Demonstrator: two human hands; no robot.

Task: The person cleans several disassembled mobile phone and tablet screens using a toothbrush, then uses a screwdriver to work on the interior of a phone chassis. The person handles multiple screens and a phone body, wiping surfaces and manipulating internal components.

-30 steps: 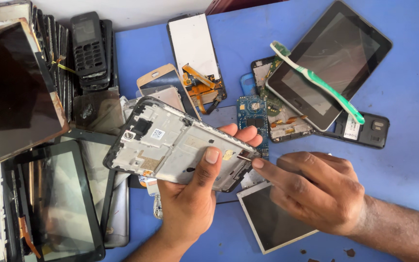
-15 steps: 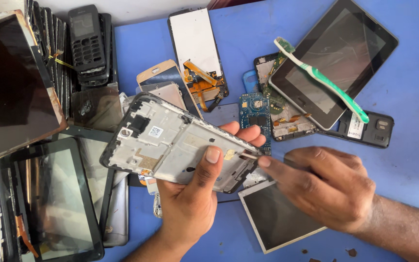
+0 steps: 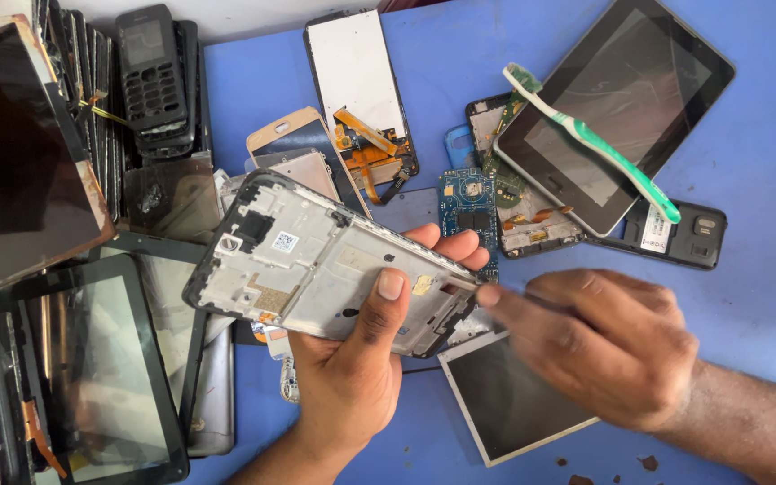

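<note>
Toothbrush [image 3: 596,142] on tablet [image 3: 639,99]

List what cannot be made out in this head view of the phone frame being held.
- Right hand: motion-blurred; whether its fingers pinch anything is unclear.
- Phone frame: underside hidden; left hand covers its lower edge.
- Small screen: partly under the right hand.
- Black tablet: cut off by the bottom edge.

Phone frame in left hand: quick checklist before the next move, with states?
1. Left hand grips phone middle frame, thumb on top: ok.
2. Right hand fingertip at the frame's lower end: ok; blurred, contact cannot tell.
3. Tool in right hand: cannot tell.
4. Blue circuit board lies clear of both hands: ok.
5. Green toothbrush rests on the tablet, apart from the hands: ok.
</note>
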